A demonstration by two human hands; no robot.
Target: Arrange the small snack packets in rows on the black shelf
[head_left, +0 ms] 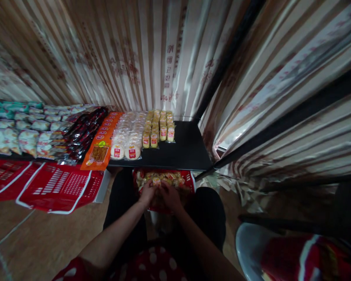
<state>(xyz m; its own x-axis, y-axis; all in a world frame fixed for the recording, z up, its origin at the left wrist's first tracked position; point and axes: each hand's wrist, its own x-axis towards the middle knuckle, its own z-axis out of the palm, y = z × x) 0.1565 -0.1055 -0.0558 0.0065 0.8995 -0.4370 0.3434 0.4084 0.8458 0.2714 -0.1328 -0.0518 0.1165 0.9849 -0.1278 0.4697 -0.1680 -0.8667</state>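
Note:
My left hand and my right hand are close together between my knees, fingers pinched. Between their fingertips is a small wrapped snack with a yellowish wrapper, which both hands seem to grip. Beneath them lies a red bag full of similar yellow packets, just under the shelf's front edge. On the black shelf ahead, yellow wrapped snacks stand in rows. Left of these are round white wrapped crackers, also lined up. The finer grip of the right fingers is dim.
Farther left on the shelf lie an orange snack bag, dark red packets and several white packets. Red carrier bags hang or stand below. A pale tub is at lower right. Black frame bars and curtains enclose the shelf.

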